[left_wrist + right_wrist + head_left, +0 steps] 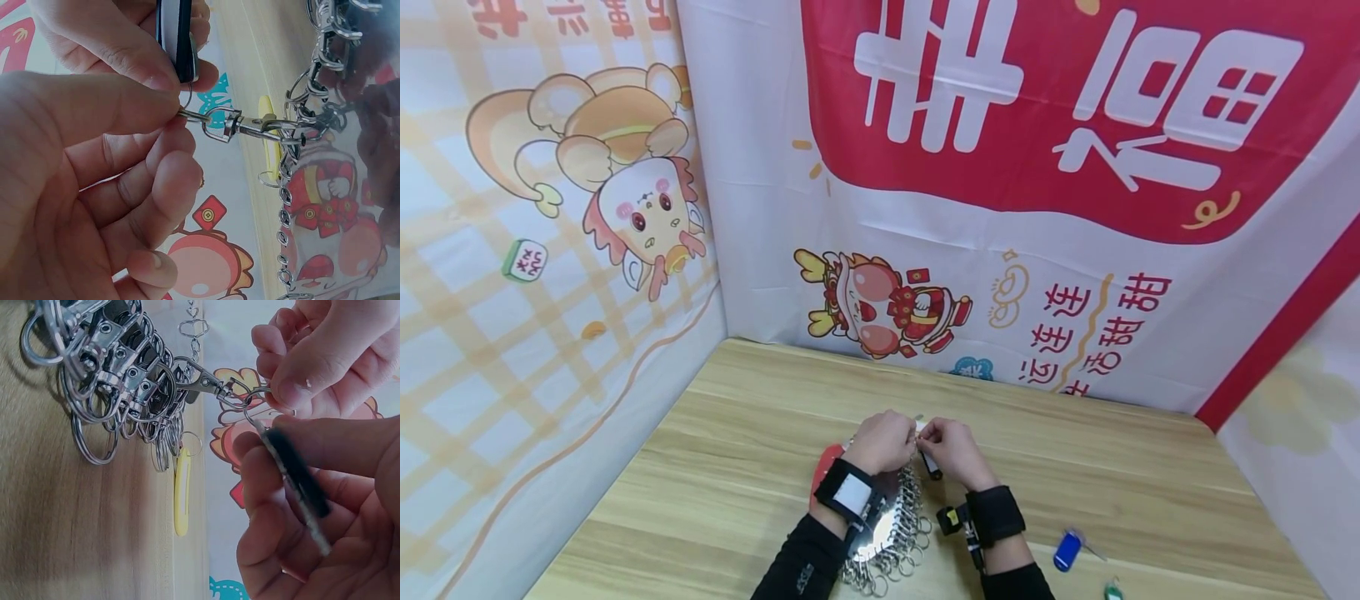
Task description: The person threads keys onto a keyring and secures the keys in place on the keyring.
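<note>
My left hand (886, 442) pinches a small metal split ring (195, 115) between thumb and index finger. That ring is looped through the end of a silver swivel clasp (244, 123), one of many along a chain. Facing it, my right hand (955, 454) holds a black-edged key tag (297, 469) with a pale face, and beside it a silver key (309, 522), blurred in the right wrist view. A thin wire loop (190, 94) at the tag's end meets the split ring. Under my left forearm lies a shiny, reflective sheet (880, 533) edged with clasps and rings.
A yellow key tag (182, 494) lies beyond the chain on the wooden table (700, 467). To the right are a blue key tag (1067, 551) and a green one (1112, 592). Something red (825, 465) shows beside my left wrist. Printed cloth walls (760, 208) stand behind.
</note>
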A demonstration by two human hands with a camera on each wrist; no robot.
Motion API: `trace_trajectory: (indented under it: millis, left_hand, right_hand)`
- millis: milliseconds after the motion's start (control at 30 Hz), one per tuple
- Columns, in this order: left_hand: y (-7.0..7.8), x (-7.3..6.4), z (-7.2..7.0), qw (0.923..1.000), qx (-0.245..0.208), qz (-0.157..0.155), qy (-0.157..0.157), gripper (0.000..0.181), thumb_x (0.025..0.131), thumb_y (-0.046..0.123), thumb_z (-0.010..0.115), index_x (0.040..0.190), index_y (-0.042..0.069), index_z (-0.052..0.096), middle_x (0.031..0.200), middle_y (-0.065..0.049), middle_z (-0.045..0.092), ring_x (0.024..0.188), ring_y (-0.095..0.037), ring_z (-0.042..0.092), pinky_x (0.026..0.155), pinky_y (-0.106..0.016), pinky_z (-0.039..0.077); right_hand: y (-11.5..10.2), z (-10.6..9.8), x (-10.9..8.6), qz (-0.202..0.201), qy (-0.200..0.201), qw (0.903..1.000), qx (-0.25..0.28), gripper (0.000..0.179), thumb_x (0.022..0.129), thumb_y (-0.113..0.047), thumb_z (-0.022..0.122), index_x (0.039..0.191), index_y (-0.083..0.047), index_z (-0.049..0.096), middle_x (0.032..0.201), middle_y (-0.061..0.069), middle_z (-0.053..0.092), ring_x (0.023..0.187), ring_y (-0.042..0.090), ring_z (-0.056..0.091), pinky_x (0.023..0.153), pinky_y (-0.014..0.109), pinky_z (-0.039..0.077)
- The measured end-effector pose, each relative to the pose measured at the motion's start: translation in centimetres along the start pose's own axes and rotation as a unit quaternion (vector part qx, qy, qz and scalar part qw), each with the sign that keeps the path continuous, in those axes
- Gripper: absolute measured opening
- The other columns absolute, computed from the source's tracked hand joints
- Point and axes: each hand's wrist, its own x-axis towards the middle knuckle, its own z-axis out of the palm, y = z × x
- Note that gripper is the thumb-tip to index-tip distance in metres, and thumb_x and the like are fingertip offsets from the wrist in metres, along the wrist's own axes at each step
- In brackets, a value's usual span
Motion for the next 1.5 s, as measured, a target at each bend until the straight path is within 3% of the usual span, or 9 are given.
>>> trace_trajectory:
  millis: [700,1033,1233,1500]
  left_hand:
    - [0.46,-0.29,-0.28,0.9985,-0.027,-0.035,-0.033,0.028,0.091,0.017,0.059,0.064,0.016,0.052,0.056,0.002,0.044,0.05,-0.012,0.045,0.049,-0.025,0.035]
    - [0.56,-0.38,-0.27,0.9983,-0.029,-0.04,-0.032,0.027,0.09,0.018,0.06,0.064,0.017,0.052,0.056,0.002,0.044,0.05,-0.013,0.046,0.048,-0.025,0.034]
    - [0.54,-0.56,-0.36,0.9957,-0.054,-0.053,-0.054,0.023,0.09,0.02,0.062,0.068,0.018,0.054,0.059,0.002,0.049,0.051,-0.013,0.05,0.049,-0.027,0.038]
    - [0.49,-0.56,-0.32,0.9987,-0.024,-0.028,-0.036,0.023,0.09,0.018,0.062,0.068,0.017,0.055,0.06,0.004,0.048,0.053,-0.011,0.047,0.05,-0.025,0.036]
  right_hand:
    - [-0.04,-0.15,-0.09,-0.047,0.004,0.9987,-0.017,0.012,0.086,-0.006,0.068,0.076,-0.012,0.063,0.074,-0.003,0.06,0.06,0.012,0.05,0.05,0.025,0.041]
    - [-0.02,-0.24,-0.15,-0.039,-0.002,0.9992,-0.007,0.011,0.086,-0.005,0.067,0.077,-0.011,0.064,0.075,-0.002,0.061,0.061,0.013,0.05,0.051,0.026,0.041]
    - [0.03,-0.15,-0.12,-0.023,-0.001,0.9997,-0.003,0.009,0.086,-0.004,0.067,0.078,-0.009,0.064,0.075,0.0,0.061,0.06,0.013,0.051,0.051,0.026,0.041]
    - [0.09,-0.11,-0.05,-0.01,0.007,0.9999,0.004,0.01,0.086,-0.004,0.066,0.077,-0.009,0.064,0.073,0.0,0.06,0.061,0.014,0.051,0.052,0.027,0.042]
